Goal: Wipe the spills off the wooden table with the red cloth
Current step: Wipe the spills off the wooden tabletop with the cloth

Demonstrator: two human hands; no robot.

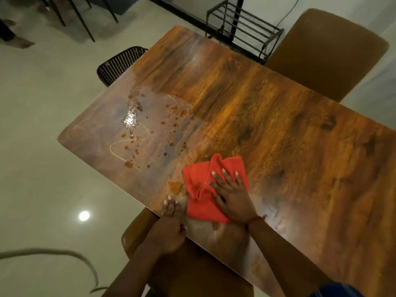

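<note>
The red cloth [203, 189] lies crumpled on the wooden table [267, 116] near its front edge. My right hand [230, 195] presses flat on the cloth with fingers spread. My left hand [171, 224] rests on the table's front edge just left of the cloth, fingers curled over the edge and holding nothing. Spills [147, 129] of brown droplets and a shiny wet puddle spread over the table's left part, beyond the cloth. A small brown patch [175, 186] sits right beside the cloth's left edge.
A brown chair [327, 54] stands at the table's far right side, another brown chair [192, 273] below me at the front. A black perforated chair [120, 63] is tucked at the left end. A black metal rack [244, 28] stands behind the table.
</note>
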